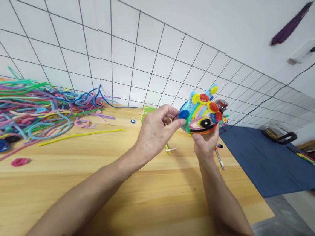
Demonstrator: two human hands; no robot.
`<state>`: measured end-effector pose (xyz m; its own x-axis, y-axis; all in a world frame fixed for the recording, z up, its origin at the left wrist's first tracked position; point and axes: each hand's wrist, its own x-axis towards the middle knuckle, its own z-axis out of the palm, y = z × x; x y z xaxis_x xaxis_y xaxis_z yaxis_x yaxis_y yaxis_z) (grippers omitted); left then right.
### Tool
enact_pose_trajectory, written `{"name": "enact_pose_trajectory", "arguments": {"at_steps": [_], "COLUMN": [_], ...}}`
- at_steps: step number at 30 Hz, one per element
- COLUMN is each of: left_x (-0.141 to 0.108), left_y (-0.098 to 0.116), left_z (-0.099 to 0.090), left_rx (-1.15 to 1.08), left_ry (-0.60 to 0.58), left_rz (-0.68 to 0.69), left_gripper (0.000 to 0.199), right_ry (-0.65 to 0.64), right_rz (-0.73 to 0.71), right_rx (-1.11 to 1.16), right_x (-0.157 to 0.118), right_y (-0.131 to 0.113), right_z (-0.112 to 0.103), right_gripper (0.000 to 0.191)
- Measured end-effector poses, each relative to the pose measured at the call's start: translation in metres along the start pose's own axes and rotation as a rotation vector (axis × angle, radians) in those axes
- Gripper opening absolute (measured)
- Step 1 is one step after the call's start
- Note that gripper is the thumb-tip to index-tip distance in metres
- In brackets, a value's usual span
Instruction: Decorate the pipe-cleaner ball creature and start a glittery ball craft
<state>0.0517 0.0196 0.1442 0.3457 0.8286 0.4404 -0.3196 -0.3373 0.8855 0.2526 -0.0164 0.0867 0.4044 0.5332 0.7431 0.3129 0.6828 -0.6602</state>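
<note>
A colourful craft head made of coiled pipe cleaners [199, 115] is raised above the wooden table. It has a large black-and-white eye, pink, yellow and green bands, and red, yellow and blue round coils on top. From below, my right hand [206, 144] grips it, with fingers partly hidden behind it. At its left side my left hand [157, 129] pinches a blue round coil [184, 114] between thumb and fingers. Whether that coil is fastened to the head cannot be made out.
A heap of pipe cleaners [31, 106] lies along the table's [128, 212] back left. A pink coil [20, 162], a blue button [133, 121], a green packet [147, 112] and a pen [219, 159] lie about. A white wire-grid wall and a blue cloth [265, 166] border the table.
</note>
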Motion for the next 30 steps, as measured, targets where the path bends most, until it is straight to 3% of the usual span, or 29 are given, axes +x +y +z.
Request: {"name": "enact_pose_trajectory", "arguments": {"at_steps": [9,12,14,18,20,22,27,30], "left_x": [-0.002,-0.005,-0.012,-0.022,-0.023,-0.021,-0.015,-0.016], "left_y": [-0.004,-0.004,-0.003,-0.009,-0.015,-0.022,-0.032,-0.036], "left_z": [0.004,0.002,0.003,0.010,0.014,0.017,0.019,0.020], "left_rx": [0.104,0.176,0.187,0.136,0.124,0.117,-0.008,-0.035], "left_ry": [0.071,0.182,0.216,0.001,-0.055,-0.067,-0.086,-0.011], "left_rz": [0.035,0.117,0.164,0.104,0.050,-0.003,-0.073,-0.082], "left_gripper": [0.012,0.025,0.019,0.030,0.023,0.024,0.056,0.069], "right_ry": [0.012,0.032,0.044,0.053,0.053,0.048,0.032,0.025], "right_rz": [0.013,0.042,0.048,0.027,0.011,0.009,0.016,-0.006], "right_rx": [0.002,0.029,0.048,0.029,-0.004,-0.049,-0.102,-0.154], "right_x": [-0.007,-0.006,-0.004,0.003,0.007,0.011,0.016,0.013], "right_y": [-0.004,-0.005,-0.005,-0.008,-0.009,-0.011,-0.010,-0.009], "right_z": [0.006,0.007,0.008,0.012,0.014,0.017,0.025,0.030], "right_gripper": [0.096,0.097,0.092,0.084,0.084,0.086,0.086,0.088]}}
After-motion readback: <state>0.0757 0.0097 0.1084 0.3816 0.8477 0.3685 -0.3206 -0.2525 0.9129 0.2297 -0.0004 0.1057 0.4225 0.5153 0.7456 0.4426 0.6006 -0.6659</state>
